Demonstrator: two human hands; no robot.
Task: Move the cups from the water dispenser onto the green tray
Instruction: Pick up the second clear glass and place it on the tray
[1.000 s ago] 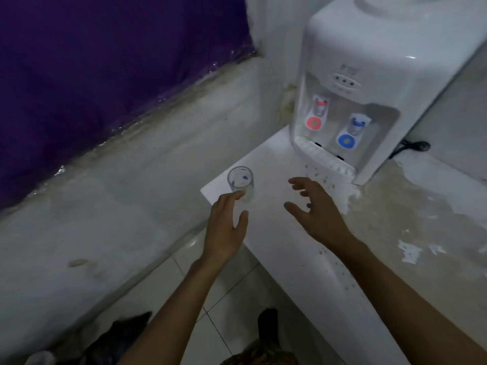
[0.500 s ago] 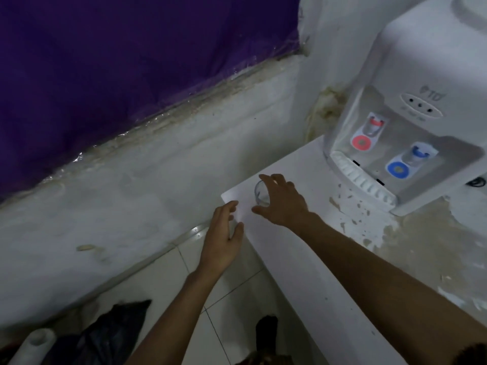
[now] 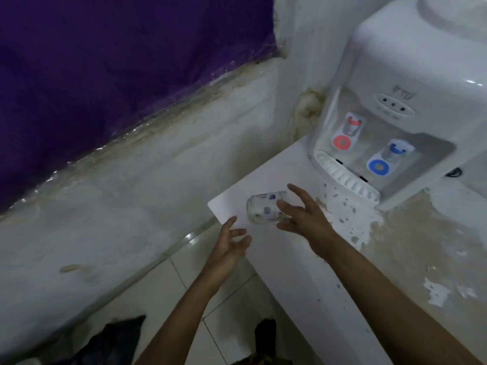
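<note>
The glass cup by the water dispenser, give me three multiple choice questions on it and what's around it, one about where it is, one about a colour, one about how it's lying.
1. Where is the glass cup?
A. Near the corner of the white counter
B. On the dispenser's drip tray
C. On the floor tiles

2. What colours are the two tap discs on the water dispenser?
A. Green and yellow
B. Red and blue
C. Both white

3. How is the cup oriented?
A. Upright, mouth up
B. Upside down on its rim
C. Tipped on its side

Answers:
1. A, it lies close to the counter's corner, well clear of the drip tray.
2. B, the red disc sits beside the blue disc.
3. C, its side faces the camera, with the right hand touching one end and the left hand open below it.
</note>
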